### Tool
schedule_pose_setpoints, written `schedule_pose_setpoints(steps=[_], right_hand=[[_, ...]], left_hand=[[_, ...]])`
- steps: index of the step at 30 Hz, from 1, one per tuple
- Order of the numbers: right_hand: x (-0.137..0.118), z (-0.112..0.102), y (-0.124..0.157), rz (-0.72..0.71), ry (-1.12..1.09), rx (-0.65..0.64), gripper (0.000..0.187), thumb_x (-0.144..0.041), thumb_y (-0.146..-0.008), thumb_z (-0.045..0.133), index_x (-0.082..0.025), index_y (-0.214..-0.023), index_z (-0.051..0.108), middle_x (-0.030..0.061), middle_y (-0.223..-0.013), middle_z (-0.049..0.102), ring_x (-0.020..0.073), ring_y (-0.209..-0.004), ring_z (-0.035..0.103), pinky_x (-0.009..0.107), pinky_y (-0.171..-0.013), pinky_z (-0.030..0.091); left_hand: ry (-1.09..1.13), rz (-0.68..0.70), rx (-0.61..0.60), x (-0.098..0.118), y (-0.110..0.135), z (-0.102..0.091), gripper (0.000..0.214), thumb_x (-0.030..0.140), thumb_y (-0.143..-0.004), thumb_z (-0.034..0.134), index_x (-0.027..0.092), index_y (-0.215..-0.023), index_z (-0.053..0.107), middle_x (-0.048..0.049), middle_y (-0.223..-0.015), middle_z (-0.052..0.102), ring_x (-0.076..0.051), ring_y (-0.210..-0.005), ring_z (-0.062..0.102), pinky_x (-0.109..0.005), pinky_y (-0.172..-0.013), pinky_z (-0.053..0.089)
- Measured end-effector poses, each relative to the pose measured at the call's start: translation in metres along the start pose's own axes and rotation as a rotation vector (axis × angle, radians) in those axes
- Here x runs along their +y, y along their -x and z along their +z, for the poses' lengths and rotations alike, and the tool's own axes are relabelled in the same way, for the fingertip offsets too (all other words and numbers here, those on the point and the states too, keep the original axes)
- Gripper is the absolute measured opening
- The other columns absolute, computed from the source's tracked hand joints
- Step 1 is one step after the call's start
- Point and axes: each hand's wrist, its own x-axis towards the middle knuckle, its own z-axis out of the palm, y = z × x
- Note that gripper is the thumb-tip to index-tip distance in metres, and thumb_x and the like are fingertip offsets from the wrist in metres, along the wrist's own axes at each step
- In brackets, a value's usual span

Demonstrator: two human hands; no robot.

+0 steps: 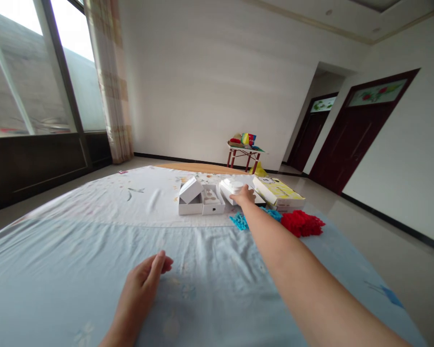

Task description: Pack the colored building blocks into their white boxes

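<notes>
My right hand [243, 195] is stretched far out and rests on a small round white object [237, 185] that sits on a flat white box [227, 189]. Its fingers curl over the object's near side. My left hand [144, 279] lies near me on the pale blue sheet [75, 260], fingers together and slightly bent, holding nothing. Left of the right hand stand two open white boxes [202, 198], one with its lid [190, 189] tilted up.
A yellow and white flat box [278, 191] lies right of the hand. Blue plastic pieces [239, 221] and a red pile [302, 222] sit in front of it. A small red-legged table [243, 154] with colourful items stands by the far wall. Dark doors are at right.
</notes>
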Motion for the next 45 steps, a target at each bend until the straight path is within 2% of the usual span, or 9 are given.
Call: schedule_pose_setpoints(steps=[5,9,11,15,18,24,31,37,45], right_hand=[[0.000,0.015,0.003,-0.030,0.029,-0.020,0.076,-0.044,-0.064,0.068,-0.010,-0.125,0.037,0.0226,-0.121,0.046,0.0328,-0.112,0.047,0.040,-0.088,0.041],[0.001,0.013,0.012,-0.070,0.048,-0.020,0.080,-0.044,-0.060,0.072,-0.007,-0.124,0.040,0.0238,-0.118,0.049,0.0355,-0.113,0.045,0.044,-0.090,0.038],[0.000,0.008,0.019,-0.096,0.055,0.020,0.074,-0.040,-0.067,0.067,-0.009,-0.127,0.038,0.0230,-0.125,0.044,0.0351,-0.118,0.039,0.045,-0.093,0.035],[-0.003,0.005,0.036,-0.470,0.074,0.126,0.042,-0.025,-0.081,0.048,-0.021,-0.123,0.047,0.0121,-0.125,0.045,0.0266,-0.119,0.037,0.039,-0.097,0.031],[-0.004,0.013,0.047,-0.706,0.164,0.048,0.030,-0.024,-0.081,0.049,-0.024,-0.109,0.058,0.0085,-0.112,0.054,0.0250,-0.110,0.043,0.036,-0.092,0.035],[-0.002,0.030,0.051,-0.714,0.238,-0.006,0.023,-0.019,-0.081,0.049,-0.020,-0.098,0.064,0.0101,-0.106,0.057,0.0245,-0.103,0.046,0.035,-0.087,0.037],[-0.001,0.025,0.062,-0.759,0.245,-0.039,0.023,-0.017,-0.084,0.046,-0.020,-0.095,0.066,0.0084,-0.101,0.060,0.0211,-0.097,0.050,0.030,-0.081,0.039],[0.017,0.007,0.103,-0.878,0.208,-0.053,0.019,-0.022,-0.084,0.050,-0.022,-0.097,0.063,0.0053,-0.098,0.063,0.0198,-0.094,0.053,0.028,-0.081,0.038],[0.045,-0.017,0.195,-1.069,0.041,-0.116,0.019,-0.021,-0.085,0.050,-0.019,-0.099,0.062,0.0053,-0.094,0.065,0.0179,-0.091,0.056,0.027,-0.082,0.041]], left_hand=[[-0.012,0.010,-0.007,0.002,0.002,0.001,0.050,0.059,-0.077,0.040,0.021,-0.065,0.068,-0.0034,-0.064,0.070,-0.020,-0.065,0.065,-0.027,-0.064,0.051],[-0.014,0.011,-0.008,0.003,0.001,0.000,0.050,0.059,-0.077,0.040,0.021,-0.065,0.068,-0.0032,-0.064,0.070,-0.020,-0.066,0.065,-0.027,-0.065,0.050],[-0.011,0.005,-0.008,0.003,0.000,0.000,0.050,0.060,-0.076,0.040,0.020,-0.065,0.069,-0.0033,-0.064,0.070,-0.020,-0.066,0.065,-0.028,-0.065,0.050],[-0.008,-0.019,-0.013,0.001,-0.001,0.001,0.051,0.061,-0.076,0.040,0.020,-0.067,0.069,-0.0035,-0.066,0.070,-0.021,-0.068,0.065,-0.028,-0.067,0.050],[-0.009,-0.020,-0.028,0.001,0.000,0.001,0.051,0.061,-0.076,0.040,0.020,-0.067,0.069,-0.0034,-0.067,0.070,-0.021,-0.069,0.065,-0.028,-0.069,0.050],[-0.034,-0.030,-0.027,0.004,-0.001,-0.001,0.051,0.063,-0.074,0.040,0.020,-0.067,0.068,-0.0032,-0.067,0.070,-0.021,-0.070,0.065,-0.029,-0.070,0.050],[-0.037,-0.054,-0.037,0.005,-0.001,-0.002,0.053,0.064,-0.073,0.041,0.018,-0.069,0.068,-0.0039,-0.068,0.070,-0.021,-0.072,0.065,-0.029,-0.071,0.049],[-0.018,-0.056,-0.038,0.008,-0.002,0.000,0.053,0.063,-0.072,0.040,0.018,-0.069,0.068,-0.0045,-0.067,0.070,-0.021,-0.071,0.064,-0.030,-0.072,0.049],[-0.082,0.010,0.027,0.008,0.000,0.000,0.051,0.059,-0.077,0.037,0.017,-0.075,0.067,-0.0052,-0.072,0.070,-0.021,-0.071,0.064,-0.030,-0.070,0.048]])
